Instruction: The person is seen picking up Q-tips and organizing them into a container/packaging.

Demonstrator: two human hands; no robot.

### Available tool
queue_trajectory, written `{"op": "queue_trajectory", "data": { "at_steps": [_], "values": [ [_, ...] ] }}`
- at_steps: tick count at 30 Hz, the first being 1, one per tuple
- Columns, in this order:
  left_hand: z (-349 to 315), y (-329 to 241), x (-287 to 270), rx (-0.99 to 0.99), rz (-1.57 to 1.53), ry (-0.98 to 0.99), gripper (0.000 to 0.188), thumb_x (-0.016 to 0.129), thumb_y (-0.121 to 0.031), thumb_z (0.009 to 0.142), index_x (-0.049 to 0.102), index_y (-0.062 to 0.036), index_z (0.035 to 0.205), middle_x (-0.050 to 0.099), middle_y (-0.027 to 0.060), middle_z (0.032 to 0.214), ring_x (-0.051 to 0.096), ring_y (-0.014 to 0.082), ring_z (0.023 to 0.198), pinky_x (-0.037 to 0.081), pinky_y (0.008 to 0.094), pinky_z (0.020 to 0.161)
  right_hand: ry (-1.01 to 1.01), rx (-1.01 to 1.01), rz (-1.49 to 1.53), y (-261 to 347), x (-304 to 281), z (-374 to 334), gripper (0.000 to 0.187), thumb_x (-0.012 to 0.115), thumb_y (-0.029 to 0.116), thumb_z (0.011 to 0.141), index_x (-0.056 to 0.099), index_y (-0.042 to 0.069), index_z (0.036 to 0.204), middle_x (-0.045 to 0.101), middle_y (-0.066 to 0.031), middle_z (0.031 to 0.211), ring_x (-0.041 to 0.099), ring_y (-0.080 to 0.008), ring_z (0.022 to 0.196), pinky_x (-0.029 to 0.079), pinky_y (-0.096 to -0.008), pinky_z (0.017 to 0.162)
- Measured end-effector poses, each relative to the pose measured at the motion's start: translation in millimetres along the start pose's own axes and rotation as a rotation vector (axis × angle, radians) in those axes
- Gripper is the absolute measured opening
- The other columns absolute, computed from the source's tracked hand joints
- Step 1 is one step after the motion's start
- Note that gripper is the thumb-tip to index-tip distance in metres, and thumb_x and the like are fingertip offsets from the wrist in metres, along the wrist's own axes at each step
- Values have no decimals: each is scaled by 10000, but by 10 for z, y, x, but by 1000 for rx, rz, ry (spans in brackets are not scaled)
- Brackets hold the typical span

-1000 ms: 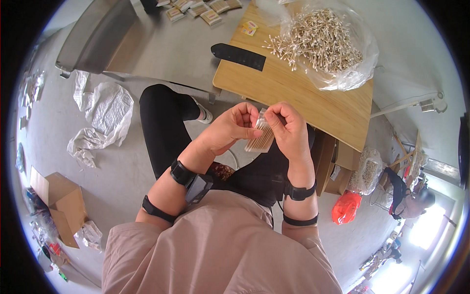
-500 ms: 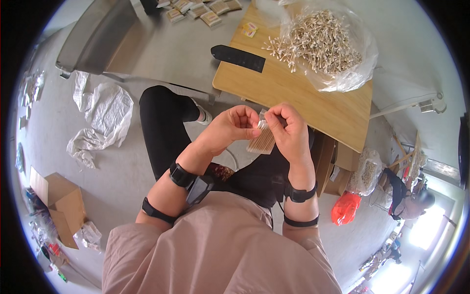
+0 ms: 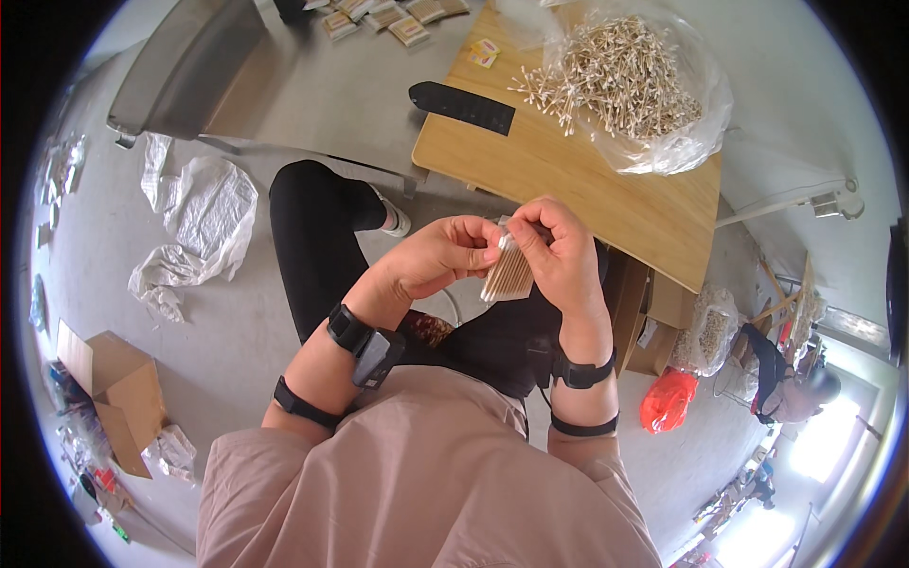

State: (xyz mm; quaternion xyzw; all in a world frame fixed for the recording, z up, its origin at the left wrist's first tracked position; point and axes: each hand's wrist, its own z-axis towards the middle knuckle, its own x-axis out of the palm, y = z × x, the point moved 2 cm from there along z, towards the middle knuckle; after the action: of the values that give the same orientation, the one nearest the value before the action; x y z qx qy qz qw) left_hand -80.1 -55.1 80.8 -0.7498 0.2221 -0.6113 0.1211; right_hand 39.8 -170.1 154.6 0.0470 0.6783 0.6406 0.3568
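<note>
Both the left hand (image 3: 440, 257) and the right hand (image 3: 563, 256) pinch the top of a swab packet (image 3: 509, 276) between thumb and fingers, above the lap (image 3: 502, 350). Beyond, a wooden table (image 3: 568, 180) bears a bag (image 3: 670, 159) of loose swabs (image 3: 630, 80); farther, packets (image 3: 409, 32) lie on a grey table (image 3: 350, 99).

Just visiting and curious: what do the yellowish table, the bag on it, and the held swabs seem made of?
Table: probably wood or laminate, satin, with faint grain.
Bag: apparently clear plastic, glossy, wrinkled.
Held swabs: likely wooden sticks, matte, tan; white tips look cottony.
</note>
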Motion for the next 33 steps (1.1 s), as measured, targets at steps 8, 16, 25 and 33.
{"op": "queue_trajectory", "data": {
  "at_steps": [8,16,25,33],
  "values": [
    [70,124,-47,62,-83,21,92,700,-69,882,663,-76,966,662,-12,927,624,98,860,517,267,813,-94,-106,-124,113,94,2,92,672,33,853,582,13,858,593,-105,805,587,-268,688,483,-331,614],
    [96,102,-8,140,-79,-15,89,699,-75,886,615,-76,914,651,-8,919,629,104,854,522,279,816,-187,-273,-308,16,156,10,146,680,8,833,540,28,871,567,-116,807,588,-316,677,479,-378,572],
    [33,-55,183,304,711,-359,151,677,-19,889,612,-6,1025,633,1,923,613,68,822,519,219,729,-260,-313,-459,-21,130,21,176,687,31,847,514,42,876,555,-112,796,583,-312,612,472,-372,508],
    [-21,-142,307,562,1020,-531,170,715,-21,841,613,-3,975,628,2,848,602,55,781,513,213,690,-268,-302,-464,-21,116,20,186,695,35,842,512,45,874,551,-112,800,580,-307,620,470,-368,516]
  ]
}}
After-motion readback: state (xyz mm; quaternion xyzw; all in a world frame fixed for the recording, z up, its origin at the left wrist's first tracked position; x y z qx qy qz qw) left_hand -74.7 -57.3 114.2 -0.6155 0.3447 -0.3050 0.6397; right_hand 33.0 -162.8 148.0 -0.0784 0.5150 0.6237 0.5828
